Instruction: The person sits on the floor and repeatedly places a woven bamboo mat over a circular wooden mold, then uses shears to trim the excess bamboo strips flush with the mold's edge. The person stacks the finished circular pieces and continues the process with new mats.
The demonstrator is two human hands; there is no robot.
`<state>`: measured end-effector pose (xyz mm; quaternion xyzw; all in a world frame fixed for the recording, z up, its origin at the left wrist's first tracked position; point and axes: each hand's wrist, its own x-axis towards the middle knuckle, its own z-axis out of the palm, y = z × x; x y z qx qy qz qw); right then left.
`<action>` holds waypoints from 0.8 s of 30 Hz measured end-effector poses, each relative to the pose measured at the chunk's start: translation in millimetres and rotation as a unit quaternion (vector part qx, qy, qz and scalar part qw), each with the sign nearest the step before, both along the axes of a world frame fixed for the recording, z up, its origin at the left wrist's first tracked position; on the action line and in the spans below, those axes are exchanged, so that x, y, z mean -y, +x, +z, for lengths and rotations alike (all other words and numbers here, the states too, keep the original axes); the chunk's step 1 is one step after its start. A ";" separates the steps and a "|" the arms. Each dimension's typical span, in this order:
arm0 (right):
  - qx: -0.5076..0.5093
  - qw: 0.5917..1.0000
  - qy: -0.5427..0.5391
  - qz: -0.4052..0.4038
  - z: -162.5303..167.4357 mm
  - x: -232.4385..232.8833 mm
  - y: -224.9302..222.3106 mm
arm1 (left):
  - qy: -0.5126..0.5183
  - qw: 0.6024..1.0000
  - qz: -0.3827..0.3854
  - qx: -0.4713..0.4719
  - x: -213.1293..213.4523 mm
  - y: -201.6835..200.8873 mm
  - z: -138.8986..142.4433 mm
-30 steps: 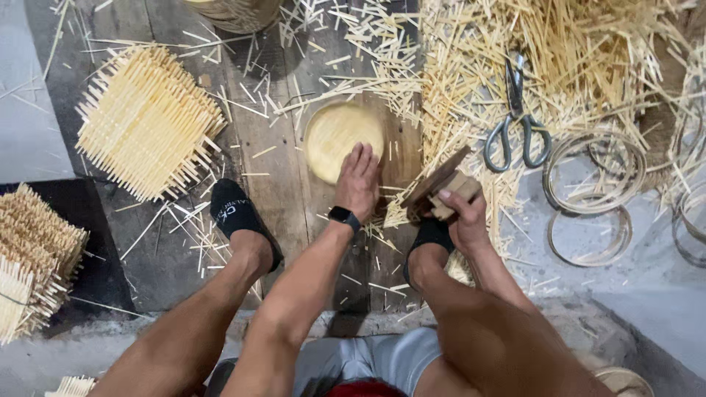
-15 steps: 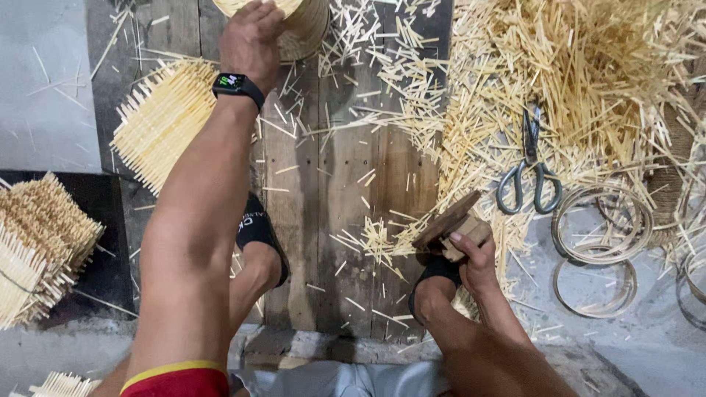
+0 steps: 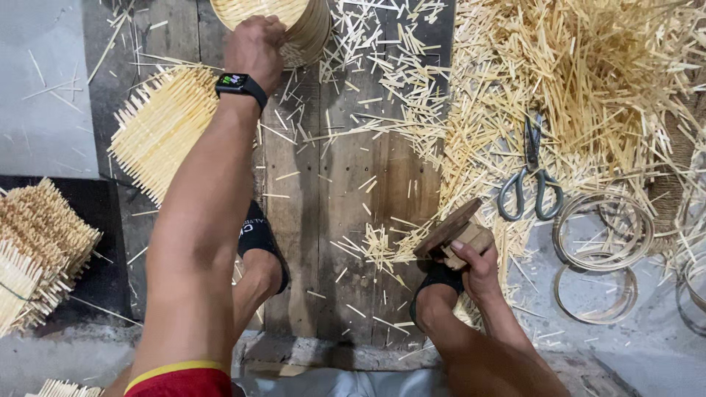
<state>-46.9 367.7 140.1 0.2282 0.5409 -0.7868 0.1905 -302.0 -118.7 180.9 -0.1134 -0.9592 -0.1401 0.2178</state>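
Gripping a round wooden block (image 3: 457, 234), the right hand (image 3: 476, 270) is closed around its lower part, just above the right foot in a black sandal (image 3: 435, 288). Both sit at the near right corner of the wooden board (image 3: 346, 191), which serves as reference for what follows.

Near the board's near left edge rests the left foot in a black sandal (image 3: 259, 239). Short bamboo slivers (image 3: 379, 246) lie loose on the board just left of the block.

Off the board's left side, a woven bamboo mat (image 3: 163, 129) lies flat, and further left a stack of similar mats (image 3: 40, 246) stands at the frame edge.

Off the board's right side lie scissors (image 3: 529, 184) on the edge of a large heap of bamboo sticks (image 3: 588, 81), with thin bamboo hoops (image 3: 599, 254) beside them on the grey floor.

At the board's far end, the left hand (image 3: 254, 48), with a black wristwatch (image 3: 240, 86) on the extended arm, is closed over the rim of a round woven bamboo basket (image 3: 298, 26), fingers hooked on its wall.
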 end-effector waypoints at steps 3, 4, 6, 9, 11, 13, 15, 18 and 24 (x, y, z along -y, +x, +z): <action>-0.032 0.999 -0.017 0.032 -1.3 -0.6 1.0 | -0.003 0.995 0.054 0.082 -2.3 -7.0 -3.0; -0.024 0.999 -0.016 0.029 -1.3 -0.1 0.7 | -0.034 0.996 0.069 0.047 -7.0 -6.9 -3.1; -0.006 1.000 -0.015 0.022 0.4 3.3 -2.8 | -0.098 0.990 0.097 -0.021 -25.4 2.1 -1.8; 0.005 0.976 -0.210 0.058 8.0 17.7 -18.6 | 0.013 0.996 0.080 0.045 -85.7 57.9 -12.3; -0.029 0.931 -0.349 0.100 15.8 30.4 -34.8 | 0.273 0.841 0.126 0.449 -146.0 115.7 -35.5; -0.023 0.925 -0.355 0.133 20.8 45.0 -55.5 | 0.403 0.745 0.151 0.510 -188.2 171.8 -64.6; 0.019 0.961 -0.231 0.151 21.0 58.9 -73.6 | 0.563 0.717 0.169 0.374 -209.6 197.7 -95.4; 0.010 0.990 -0.065 0.127 15.5 66.5 -83.8 | 0.655 0.694 0.158 0.253 -194.9 208.0 -122.7; 0.016 0.963 0.175 0.203 -9.4 67.9 -64.8 | 0.235 0.936 0.181 0.192 -66.8 204.4 -104.9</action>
